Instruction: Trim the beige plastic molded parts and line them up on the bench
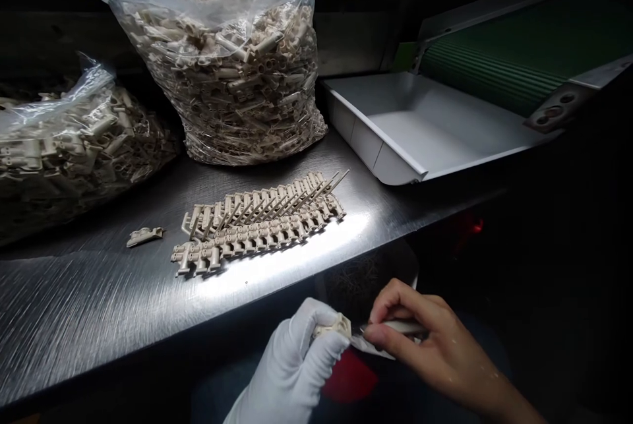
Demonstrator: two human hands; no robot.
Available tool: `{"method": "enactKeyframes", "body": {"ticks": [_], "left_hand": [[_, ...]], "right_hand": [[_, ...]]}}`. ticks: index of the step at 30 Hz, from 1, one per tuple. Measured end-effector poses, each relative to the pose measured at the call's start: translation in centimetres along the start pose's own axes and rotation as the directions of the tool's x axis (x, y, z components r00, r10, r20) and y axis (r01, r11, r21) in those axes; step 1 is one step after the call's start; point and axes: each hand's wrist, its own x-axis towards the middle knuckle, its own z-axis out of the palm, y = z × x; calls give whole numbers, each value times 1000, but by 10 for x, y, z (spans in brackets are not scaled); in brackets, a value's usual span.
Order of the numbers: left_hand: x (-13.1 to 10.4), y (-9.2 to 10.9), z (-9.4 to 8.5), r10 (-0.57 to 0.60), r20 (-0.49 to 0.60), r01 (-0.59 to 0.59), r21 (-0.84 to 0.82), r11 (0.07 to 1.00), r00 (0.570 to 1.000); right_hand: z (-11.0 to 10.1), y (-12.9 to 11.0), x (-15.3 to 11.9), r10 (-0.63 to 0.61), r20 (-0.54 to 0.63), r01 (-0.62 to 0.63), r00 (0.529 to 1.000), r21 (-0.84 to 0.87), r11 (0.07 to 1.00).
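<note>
My left hand point(297, 358), in a white glove, pinches a small beige plastic part point(340, 326) between thumb and fingers. To its right, my bare right hand point(420, 332) is closed around a slim knife-like tool with a pale handle point(403, 327). Its thin tip points toward the part; whether they touch I cannot tell. Both hands are in front of the metal table's edge. On the tabletop, rows of beige plastic parts point(262, 216) lie close together, some with long thin stems. One more beige part point(145, 235) lies apart on the left.
A tall clear bag point(247, 81) full of beige parts stands at the back of the metal table point(99, 299). Another filled bag point(74, 147) slumps at the left. On the right, a white tray point(425, 114) sits below a green conveyor belt point(534, 48). Scraps point(359, 279) show below the table edge.
</note>
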Motion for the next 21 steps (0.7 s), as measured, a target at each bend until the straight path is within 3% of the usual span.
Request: {"method": "enactKeyframes", "body": {"ticks": [5,10,12,15,21], "left_hand": [[1,-3,4,6,-31,-5,31,1000,1000],[-2,-12,17,144,-192,-131,78,988,971],[-4,-15,22,166,-244,-148,89,985,956],[-5,-14,27,109,-257,-107,25,994,960],[-6,-11,26,53,-237,-62,-28,998,970]], "right_hand": [[4,-1,1,-64,-88,56,994,-86,995],[16,6,-1,-104,-179,84,978,-115,990],[24,13,-3,-193,-267,155,944,-158,975],[34,21,-6,-318,-381,256,868,-204,945],[31,18,-11,-312,-340,252,887,-211,944]]}}
